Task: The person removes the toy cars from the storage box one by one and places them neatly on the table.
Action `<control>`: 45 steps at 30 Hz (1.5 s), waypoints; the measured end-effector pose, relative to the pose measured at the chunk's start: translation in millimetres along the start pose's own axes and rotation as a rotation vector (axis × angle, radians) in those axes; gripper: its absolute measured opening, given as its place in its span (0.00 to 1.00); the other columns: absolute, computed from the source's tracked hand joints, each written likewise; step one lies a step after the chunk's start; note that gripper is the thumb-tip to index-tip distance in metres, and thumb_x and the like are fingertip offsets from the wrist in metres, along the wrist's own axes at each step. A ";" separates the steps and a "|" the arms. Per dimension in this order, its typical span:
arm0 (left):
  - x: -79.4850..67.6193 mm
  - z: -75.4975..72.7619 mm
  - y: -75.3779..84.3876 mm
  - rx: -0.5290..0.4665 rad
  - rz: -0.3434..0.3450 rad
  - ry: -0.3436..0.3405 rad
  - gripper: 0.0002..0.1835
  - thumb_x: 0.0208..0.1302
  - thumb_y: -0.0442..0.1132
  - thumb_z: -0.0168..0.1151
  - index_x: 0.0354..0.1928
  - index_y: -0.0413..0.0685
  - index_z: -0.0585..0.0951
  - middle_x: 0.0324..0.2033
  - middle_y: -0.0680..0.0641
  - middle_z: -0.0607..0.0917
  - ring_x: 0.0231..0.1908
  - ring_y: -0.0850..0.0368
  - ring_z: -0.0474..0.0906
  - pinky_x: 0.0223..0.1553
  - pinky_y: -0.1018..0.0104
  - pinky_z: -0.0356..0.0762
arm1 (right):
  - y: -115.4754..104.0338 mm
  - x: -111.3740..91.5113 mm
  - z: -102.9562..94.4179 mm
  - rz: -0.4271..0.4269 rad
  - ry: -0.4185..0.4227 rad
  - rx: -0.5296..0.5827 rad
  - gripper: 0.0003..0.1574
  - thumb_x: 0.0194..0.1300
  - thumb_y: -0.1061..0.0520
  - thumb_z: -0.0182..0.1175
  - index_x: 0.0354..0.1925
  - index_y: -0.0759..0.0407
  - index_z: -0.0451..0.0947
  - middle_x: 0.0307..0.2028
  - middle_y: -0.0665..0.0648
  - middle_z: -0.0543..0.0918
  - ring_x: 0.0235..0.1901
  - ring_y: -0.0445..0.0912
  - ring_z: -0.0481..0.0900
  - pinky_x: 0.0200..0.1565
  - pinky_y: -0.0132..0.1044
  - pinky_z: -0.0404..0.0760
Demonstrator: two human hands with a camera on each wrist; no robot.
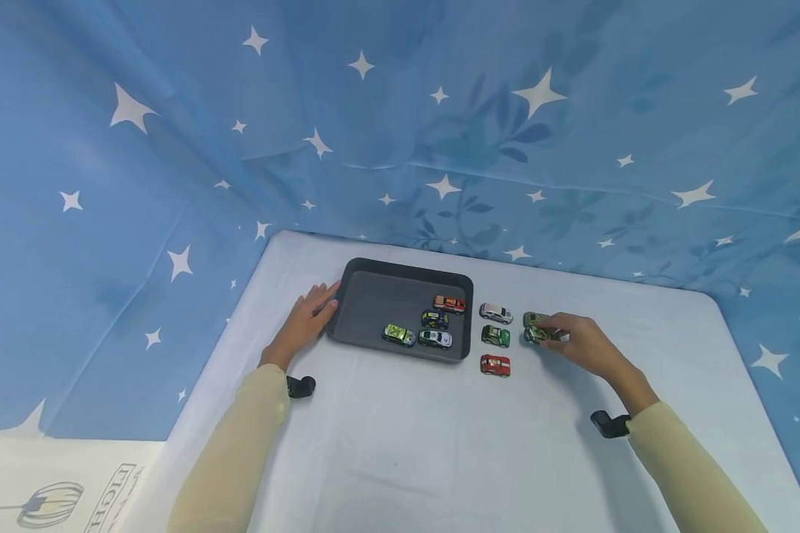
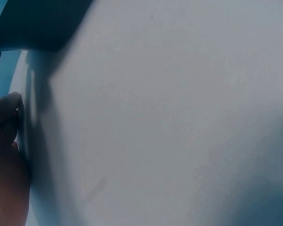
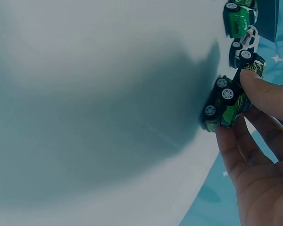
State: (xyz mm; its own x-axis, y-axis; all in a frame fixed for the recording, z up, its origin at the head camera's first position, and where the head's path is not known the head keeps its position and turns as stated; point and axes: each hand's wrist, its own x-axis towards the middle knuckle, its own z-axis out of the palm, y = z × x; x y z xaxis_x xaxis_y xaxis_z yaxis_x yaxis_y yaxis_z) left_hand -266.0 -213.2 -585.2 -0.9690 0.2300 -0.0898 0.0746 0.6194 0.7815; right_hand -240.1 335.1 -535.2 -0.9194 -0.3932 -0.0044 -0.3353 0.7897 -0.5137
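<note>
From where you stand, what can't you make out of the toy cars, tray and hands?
- Olive-green car, head view: partly hidden by the right hand and the patterned green car it pinches.
- Left hand, left wrist view: mostly cut off by the left edge.
- Tray, right wrist view: mostly cut off by the top edge.
- Markings on the red car below the row's green one, head view: too small to read.
</note>
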 end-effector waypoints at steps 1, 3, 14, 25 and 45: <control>0.1 0.1 0.4 0.001 -0.001 0.002 0.32 0.88 0.57 0.46 0.86 0.61 0.60 0.84 0.41 0.55 0.84 0.47 0.39 0.82 0.48 0.26 | 1.0 -0.9 0.7 0.007 -0.003 -0.002 0.22 0.65 0.71 0.72 0.57 0.71 0.86 0.51 0.70 0.87 0.51 0.66 0.86 0.52 0.64 0.86; 0.7 0.6 1.2 0.006 0.000 0.006 0.32 0.88 0.57 0.46 0.86 0.60 0.60 0.84 0.41 0.55 0.84 0.46 0.39 0.82 0.48 0.26 | 2.9 -2.3 2.2 0.025 -0.013 -0.001 0.22 0.65 0.71 0.72 0.58 0.71 0.85 0.52 0.71 0.87 0.53 0.67 0.85 0.54 0.65 0.85; 4.2 3.0 4.1 0.011 -0.007 0.003 0.31 0.88 0.55 0.47 0.86 0.62 0.60 0.84 0.42 0.55 0.84 0.47 0.39 0.82 0.49 0.26 | 8.3 -8.6 10.5 0.085 -0.044 0.002 0.23 0.65 0.71 0.72 0.59 0.70 0.85 0.55 0.71 0.86 0.57 0.70 0.82 0.58 0.67 0.82; 4.0 2.3 3.1 0.011 0.002 0.003 0.32 0.88 0.56 0.46 0.86 0.61 0.60 0.84 0.41 0.54 0.84 0.45 0.39 0.82 0.47 0.26 | 9.3 -9.6 18.2 0.121 -0.034 0.008 0.23 0.66 0.70 0.72 0.59 0.70 0.85 0.57 0.73 0.85 0.59 0.71 0.81 0.60 0.69 0.79; 1.0 1.2 1.3 0.010 0.004 0.007 0.31 0.88 0.55 0.46 0.86 0.61 0.60 0.84 0.41 0.54 0.84 0.46 0.39 0.82 0.48 0.27 | 1.0 -9.3 10.8 0.127 0.080 0.042 0.41 0.70 0.52 0.76 0.73 0.68 0.74 0.65 0.76 0.69 0.64 0.73 0.69 0.60 0.76 0.74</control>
State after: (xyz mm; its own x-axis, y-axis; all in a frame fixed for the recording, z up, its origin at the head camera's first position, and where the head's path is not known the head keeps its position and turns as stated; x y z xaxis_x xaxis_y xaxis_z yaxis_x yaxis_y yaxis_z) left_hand -266.6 -211.3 -585.1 -0.9704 0.2271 -0.0823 0.0806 0.6257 0.7759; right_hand -229.6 334.4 -544.9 -0.9678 -0.2517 -0.0044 -0.2081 0.8097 -0.5488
